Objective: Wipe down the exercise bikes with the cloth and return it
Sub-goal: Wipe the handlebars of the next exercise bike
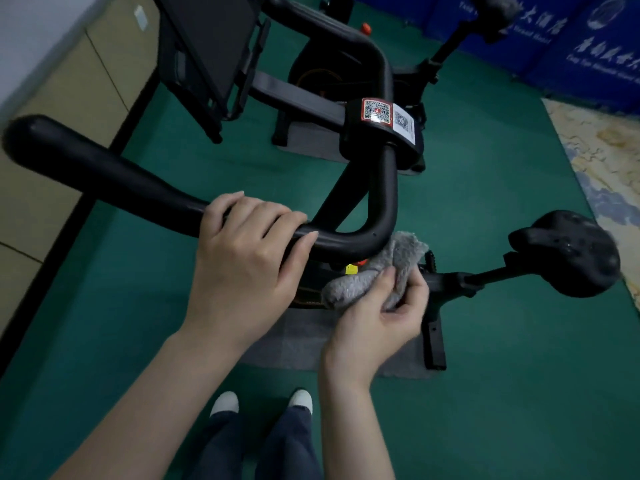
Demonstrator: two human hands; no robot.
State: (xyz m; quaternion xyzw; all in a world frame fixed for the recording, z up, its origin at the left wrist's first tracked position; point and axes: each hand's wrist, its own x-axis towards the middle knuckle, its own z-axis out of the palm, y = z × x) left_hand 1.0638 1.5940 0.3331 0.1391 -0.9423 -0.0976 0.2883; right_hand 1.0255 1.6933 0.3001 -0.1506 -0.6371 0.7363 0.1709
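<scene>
Left hand (247, 261) wraps the black handlebar (114, 181) near its bend; right hand (381, 317) pinches the grey cloth (388, 268) just under that bend, w/ saddle (571, 251) off right.

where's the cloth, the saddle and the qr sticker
cloth (348, 289): head view, on its bunched lower-left fold
saddle (575, 251): head view, middle of the black seat top
qr sticker (376, 111): head view, centre of the red-bordered code

The left hand (246, 261) curls over the handlebar (104, 171), forearm stretched forward, knuckles up. The right hand (377, 320), lower and just beside it, pinches the cloth (346, 287) between thumb and fingers.
</scene>
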